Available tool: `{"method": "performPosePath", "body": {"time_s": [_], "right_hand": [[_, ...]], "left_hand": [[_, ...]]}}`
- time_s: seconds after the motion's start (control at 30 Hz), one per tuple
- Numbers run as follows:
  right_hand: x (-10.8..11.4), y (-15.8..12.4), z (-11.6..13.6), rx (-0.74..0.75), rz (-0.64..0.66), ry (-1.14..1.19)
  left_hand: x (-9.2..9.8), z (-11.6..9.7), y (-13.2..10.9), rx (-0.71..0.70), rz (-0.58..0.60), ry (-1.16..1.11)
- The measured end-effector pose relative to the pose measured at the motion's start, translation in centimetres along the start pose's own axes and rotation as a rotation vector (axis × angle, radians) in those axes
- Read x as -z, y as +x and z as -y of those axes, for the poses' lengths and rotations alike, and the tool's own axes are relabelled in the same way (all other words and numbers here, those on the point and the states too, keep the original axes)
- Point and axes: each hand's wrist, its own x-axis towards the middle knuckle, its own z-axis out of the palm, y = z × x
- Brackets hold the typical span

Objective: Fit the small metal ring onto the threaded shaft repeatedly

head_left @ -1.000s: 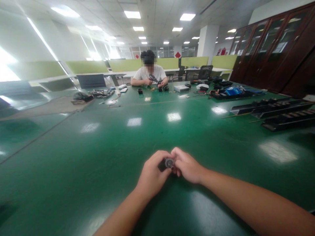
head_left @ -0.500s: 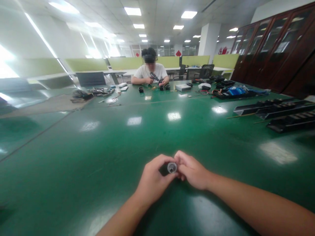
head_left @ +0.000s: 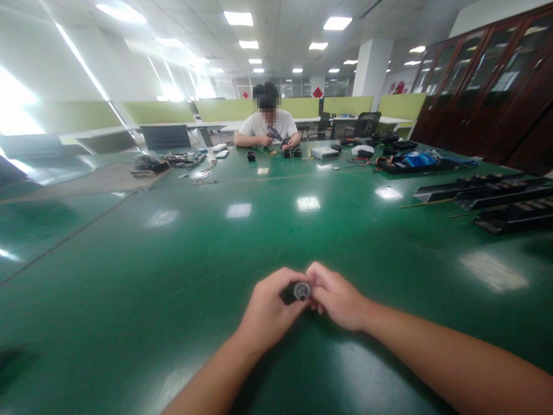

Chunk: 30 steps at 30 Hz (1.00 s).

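Near the front of the green table (head_left: 207,253), a small grey round piece (head_left: 302,291) is seen end-on, with a metallic core at its centre; its kind is unclear. My left hand (head_left: 270,308) curls around it from the left, thumb below and index finger above, closed on it. From the right, my right hand (head_left: 337,297) is closed, with its fingertips pressed against the piece's side. The rest of the piece's length and some fingertips are hidden.
Across the table a person (head_left: 266,124) holds a dark tool. Black metal channels (head_left: 514,213) lie at the right. Behind them are a black tray with blue parts (head_left: 419,160) and a white box (head_left: 324,152); cables and parts (head_left: 185,159) lie far left.
The view has shifted slightly, so the background sits a little further right. Both hands keep their grip, and the grey piece's end has tilted slightly downward.
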Motion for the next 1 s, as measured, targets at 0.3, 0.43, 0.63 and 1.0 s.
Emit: {"method": "performPosePath", "body": {"time_s": [0.3,0.43,0.63,1.0], "right_hand": [[0.04,-0.05,-0.02,0.020,0.002,-0.014],[0.10,-0.15,0.13,0.016,-0.002,-0.022],[0.16,-0.24,0.31,0.008,0.002,-0.029],[0.02,-0.13,0.14,-0.018,-0.026,0.011]], "left_hand": [[0.05,-0.01,0.04,0.043,-0.026,0.042],[0.09,-0.08,0.13,0.115,-0.058,0.068],[0.13,-0.31,0.09,0.175,-0.060,0.051],[0.15,-0.20,0.33,0.204,-0.071,0.010]]}}
